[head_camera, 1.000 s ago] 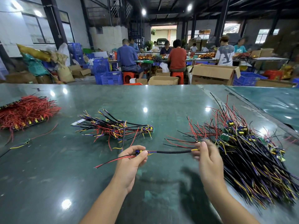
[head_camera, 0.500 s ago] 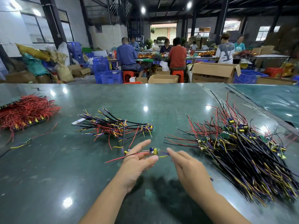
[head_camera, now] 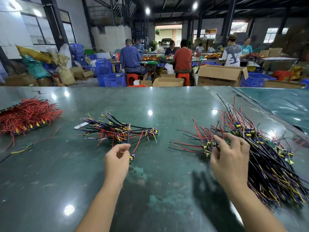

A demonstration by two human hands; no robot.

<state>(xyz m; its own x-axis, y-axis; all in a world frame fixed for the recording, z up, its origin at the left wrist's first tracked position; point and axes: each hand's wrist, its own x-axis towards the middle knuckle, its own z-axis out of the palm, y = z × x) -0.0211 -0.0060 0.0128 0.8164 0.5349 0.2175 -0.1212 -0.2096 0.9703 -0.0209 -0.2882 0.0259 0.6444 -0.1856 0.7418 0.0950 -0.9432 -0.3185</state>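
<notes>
Your left hand (head_camera: 117,159) pinches a wired board (head_camera: 132,158) left of the wire pile (head_camera: 267,166), which your right hand (head_camera: 231,159) touches with curled fingers, grip unclear.

bare left hand (head_camera: 117,159) and right hand (head_camera: 229,158), uncovered forearms (head_camera: 103,203).

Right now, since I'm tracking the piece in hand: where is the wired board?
Head view, left of centre: the left hand holds the wired board, just nearer the camera than the small wire pile.
</notes>
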